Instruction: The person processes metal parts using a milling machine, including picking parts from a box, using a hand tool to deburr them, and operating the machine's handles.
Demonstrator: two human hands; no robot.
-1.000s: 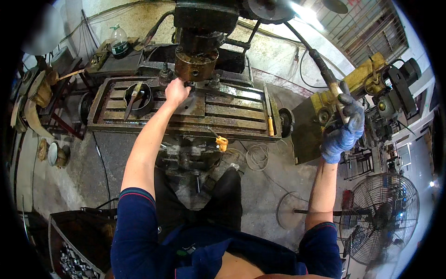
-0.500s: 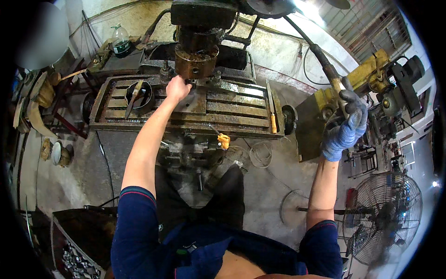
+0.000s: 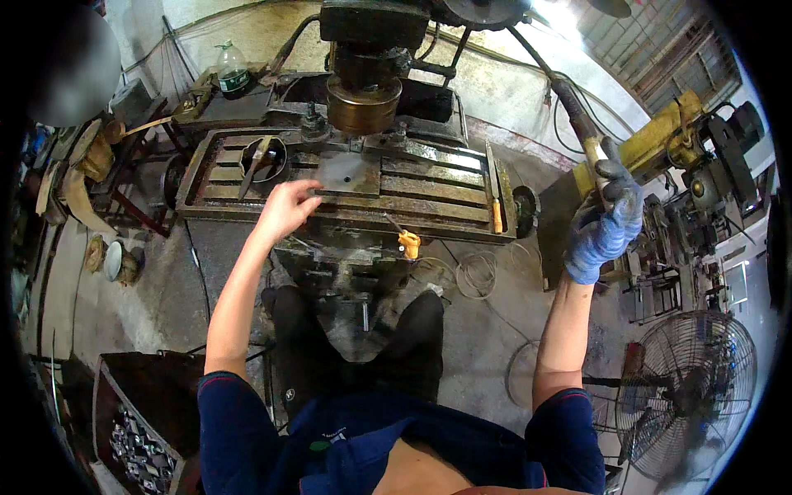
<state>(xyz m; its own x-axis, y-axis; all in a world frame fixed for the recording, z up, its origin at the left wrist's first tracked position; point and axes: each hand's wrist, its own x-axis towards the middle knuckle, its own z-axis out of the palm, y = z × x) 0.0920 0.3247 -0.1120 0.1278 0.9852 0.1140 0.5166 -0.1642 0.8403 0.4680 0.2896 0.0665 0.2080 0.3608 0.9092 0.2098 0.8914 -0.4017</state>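
Note:
My left hand, bare, is in the air over the front edge of the milling machine's slotted table, fingers apart and holding nothing. Just beyond it lies a flat metal plate with a small dark hole. Above the plate is the round cutter head, its surface smeared as if spinning. My right hand, in a blue-grey glove, is raised at the right, fingers wrapped round the pale end of a long dark lever. A pot with a brush laid across it stands on the table's left part.
A file with a yellow handle lies at the table's right end. At the front edge is a yellow-handled tool. A caged fan stands at lower right, a bin of metal pieces at lower left. Cable coils lie on the floor.
My left hand has drawn back from beside the cutter head toward the table's front edge and opened. The cutter head's visible hole has blurred away. My right hand still grips the lever.

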